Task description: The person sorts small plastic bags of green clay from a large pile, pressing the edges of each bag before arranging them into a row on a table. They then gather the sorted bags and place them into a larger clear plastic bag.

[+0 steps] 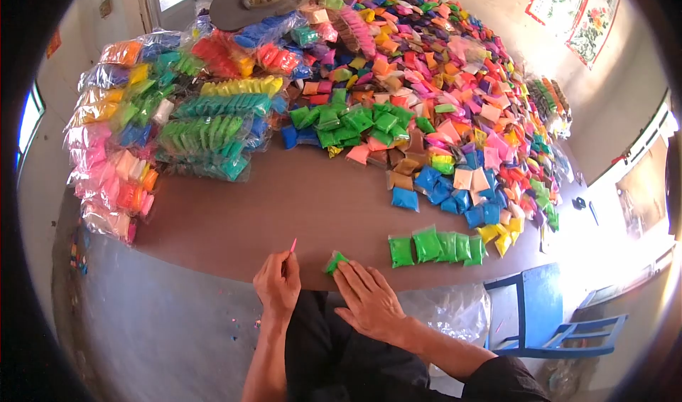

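My left hand (278,282) is closed near the table's front edge, pinching a thin pink pointed stick (293,245) whose tip sticks up past the fingers. My right hand (369,299) lies with its fingers stretched out flat over a small green packet (334,261), which is partly hidden under the fingertips. To the right of that hand, a short row of green packets (428,245) lies side by side, overlapping one another.
A heap of small packets in many colours (455,82) covers the back and right of the brown table (249,210). Clear bags of sorted packets (206,132) are stacked at left, with a dark hat (259,4) on top. A blue chair (543,309) stands at right beside clear plastic (455,313).
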### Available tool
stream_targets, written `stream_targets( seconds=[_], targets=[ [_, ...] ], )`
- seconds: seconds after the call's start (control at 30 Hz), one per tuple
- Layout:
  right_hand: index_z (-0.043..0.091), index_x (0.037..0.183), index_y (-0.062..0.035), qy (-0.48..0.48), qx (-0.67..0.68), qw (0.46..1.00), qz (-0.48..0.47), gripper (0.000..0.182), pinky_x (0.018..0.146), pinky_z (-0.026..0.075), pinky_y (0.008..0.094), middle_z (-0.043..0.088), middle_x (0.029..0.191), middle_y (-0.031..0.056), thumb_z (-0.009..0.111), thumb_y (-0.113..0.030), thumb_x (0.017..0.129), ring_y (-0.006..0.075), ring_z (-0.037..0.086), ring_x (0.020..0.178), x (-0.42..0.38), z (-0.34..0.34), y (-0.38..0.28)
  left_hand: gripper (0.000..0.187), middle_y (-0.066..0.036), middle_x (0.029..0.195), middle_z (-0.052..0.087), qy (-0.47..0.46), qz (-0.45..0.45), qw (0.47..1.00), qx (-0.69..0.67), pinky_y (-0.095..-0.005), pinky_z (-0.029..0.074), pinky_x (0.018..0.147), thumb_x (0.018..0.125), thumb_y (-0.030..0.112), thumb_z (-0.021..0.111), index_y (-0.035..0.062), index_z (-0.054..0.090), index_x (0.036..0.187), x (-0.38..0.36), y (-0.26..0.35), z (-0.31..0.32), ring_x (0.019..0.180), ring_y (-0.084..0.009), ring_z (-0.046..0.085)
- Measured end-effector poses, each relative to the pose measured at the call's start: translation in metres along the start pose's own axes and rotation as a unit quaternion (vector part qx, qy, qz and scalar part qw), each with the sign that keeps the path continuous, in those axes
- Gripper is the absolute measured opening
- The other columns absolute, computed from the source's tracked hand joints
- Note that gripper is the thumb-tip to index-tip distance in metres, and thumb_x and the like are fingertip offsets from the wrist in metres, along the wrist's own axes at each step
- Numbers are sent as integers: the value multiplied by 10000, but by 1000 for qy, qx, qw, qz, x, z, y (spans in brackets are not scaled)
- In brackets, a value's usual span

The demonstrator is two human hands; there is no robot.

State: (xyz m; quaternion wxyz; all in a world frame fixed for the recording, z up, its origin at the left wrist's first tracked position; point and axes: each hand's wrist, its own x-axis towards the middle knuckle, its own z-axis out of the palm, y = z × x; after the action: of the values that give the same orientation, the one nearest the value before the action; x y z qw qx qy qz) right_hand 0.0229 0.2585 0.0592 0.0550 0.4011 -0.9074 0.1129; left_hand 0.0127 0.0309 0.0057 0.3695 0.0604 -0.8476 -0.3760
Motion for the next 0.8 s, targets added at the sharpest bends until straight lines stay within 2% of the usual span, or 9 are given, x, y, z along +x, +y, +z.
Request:
stream_targets(
  seconds=[0.13,0.23,0.33,0.43,0.53,0.67,0.73,0.8],
  targets=[
    [553,1551,49,6,14,1000,5,808,1249,410,535,510,1643,234,791,-443,956,401,489,1524,-2,5,4,74,-138,834,725,-9,-18,1000,15,-382,559,637,985,46,796,27,724,980,-3,-1,0,698,-304,721],
    [564,1542,50,9,18,1000,2,794,1253,409,537,517,1636,240,787,-442,960,407,504,1512,-1,6,2,90,-113,810,711,-7,-15,1000,4,-337,520,626,1018,80,787,9,739,991,-3,-2,1,664,-197,670],
    [576,1532,50,9,12,1000,2,785,1251,414,534,521,1635,241,788,-442,959,408,513,1505,-2,5,0,62,-125,824,726,-20,-12,1000,20,-373,554,632,983,30,788,25,726,981,-1,0,-2,686,-280,718],
    [583,1523,53,16,16,1000,0,782,1245,419,530,532,1625,239,792,-438,952,409,517,1501,7,8,5,98,-120,811,713,-18,-16,1000,10,-351,527,627,1019,84,786,8,734,985,-4,-3,0,671,-212,680],
    [592,1507,57,11,14,1000,0,775,1235,425,524,551,1605,233,805,-422,935,405,518,1498,1,3,0,65,-128,819,724,-18,-23,1000,11,-380,559,635,984,38,791,31,726,983,-1,4,-3,682,-289,720],
    [608,1481,60,17,3,1000,-14,761,1223,431,517,572,1577,225,827,-391,908,397,520,1495,4,2,-1,66,-133,812,724,-11,-2,1000,26,-387,560,631,986,48,793,30,730,982,0,4,-4,683,-300,721],
    [594,1497,61,13,-2,1000,-13,768,1249,405,510,543,1605,234,808,-409,928,391,496,1511,5,5,0,66,-132,813,727,-10,-2,1000,19,-390,559,630,986,53,794,31,732,983,0,3,-2,682,-306,719],
    [598,1489,63,23,2,1000,-7,766,1246,408,510,545,1596,238,819,-387,909,393,500,1503,5,4,-1,89,-140,828,735,-35,-22,999,4,-374,551,639,1006,91,791,16,746,991,3,5,-4,697,-271,720]
  ],
)
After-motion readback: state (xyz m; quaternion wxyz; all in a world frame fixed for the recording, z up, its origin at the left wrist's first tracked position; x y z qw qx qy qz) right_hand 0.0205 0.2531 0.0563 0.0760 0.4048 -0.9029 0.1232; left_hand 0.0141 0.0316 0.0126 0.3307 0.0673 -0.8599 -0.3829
